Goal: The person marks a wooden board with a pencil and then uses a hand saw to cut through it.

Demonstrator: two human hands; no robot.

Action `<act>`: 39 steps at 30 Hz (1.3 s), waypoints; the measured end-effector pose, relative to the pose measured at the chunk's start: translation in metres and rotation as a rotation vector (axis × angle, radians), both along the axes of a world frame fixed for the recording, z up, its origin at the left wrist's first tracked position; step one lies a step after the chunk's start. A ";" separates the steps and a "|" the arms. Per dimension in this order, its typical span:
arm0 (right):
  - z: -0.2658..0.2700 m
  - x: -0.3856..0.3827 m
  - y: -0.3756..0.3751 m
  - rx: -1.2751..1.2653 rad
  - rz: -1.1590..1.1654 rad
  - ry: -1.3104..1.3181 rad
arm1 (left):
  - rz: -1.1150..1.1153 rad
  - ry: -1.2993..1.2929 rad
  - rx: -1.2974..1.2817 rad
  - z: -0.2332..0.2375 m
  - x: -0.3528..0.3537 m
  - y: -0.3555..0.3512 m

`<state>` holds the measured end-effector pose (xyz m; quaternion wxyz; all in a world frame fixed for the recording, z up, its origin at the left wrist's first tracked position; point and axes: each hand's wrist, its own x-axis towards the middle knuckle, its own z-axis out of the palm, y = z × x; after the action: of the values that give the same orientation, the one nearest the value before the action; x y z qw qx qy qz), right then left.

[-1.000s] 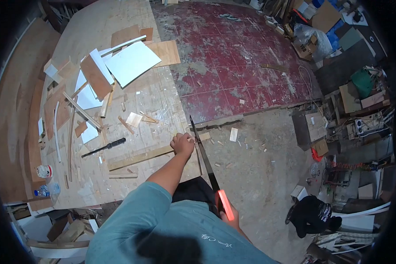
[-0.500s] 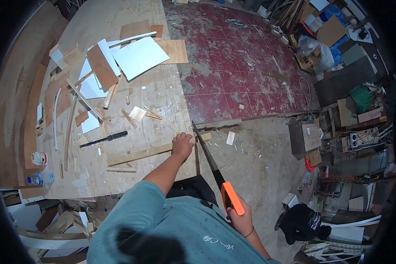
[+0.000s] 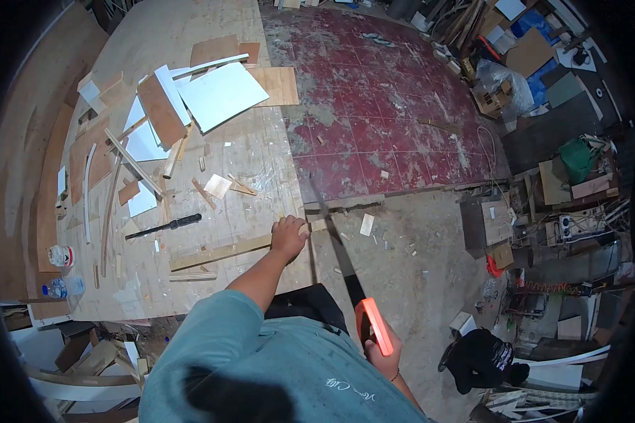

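My right hand point(image 3: 384, 354) is wrapped around the orange handle of a handsaw point(image 3: 375, 326). The blade, smeared by motion, points forward and crosses a wooden strip point(image 3: 222, 255) just past the table edge. My left hand point(image 3: 288, 235) grips that strip close to the edge and holds it down on the plywood table point(image 3: 212, 299). The strip's far end juts out over the floor. A short layered offcut point(image 3: 193, 276) lies alongside it, and a black tool with a long shaft point(image 3: 178, 221) rests farther up the table.
White panels point(image 3: 222, 95), brown boards point(image 3: 161, 113) and thin strips are heaped across the table. A jar point(image 3: 61, 256) and a plastic bottle point(image 3: 55, 287) stand at the left edge. Red tiled floor point(image 3: 395, 106) lies beyond; a black cloth-like item point(image 3: 481, 359) sits at right.
The saw has shifted slightly, its blade now more blurred across the strip. My left hand stays on the strip, and the whole view has moved a little.
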<state>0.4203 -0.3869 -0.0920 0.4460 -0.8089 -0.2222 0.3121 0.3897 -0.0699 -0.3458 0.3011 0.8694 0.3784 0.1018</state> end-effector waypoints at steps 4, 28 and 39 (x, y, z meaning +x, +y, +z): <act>-0.025 0.006 -0.007 0.202 -0.036 -0.224 | 0.086 0.075 -0.079 0.012 0.009 0.000; -0.069 0.015 0.010 0.201 -0.074 -0.010 | 0.079 0.088 -0.241 -0.009 0.032 0.003; -0.157 0.016 0.024 0.322 0.067 -0.074 | 0.208 -0.118 -0.301 -0.043 0.031 0.010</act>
<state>0.4366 -0.3631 -0.2495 0.5506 -0.7301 -0.3124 0.2572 0.4210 -0.0597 -0.3889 0.4373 0.7632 0.4590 0.1254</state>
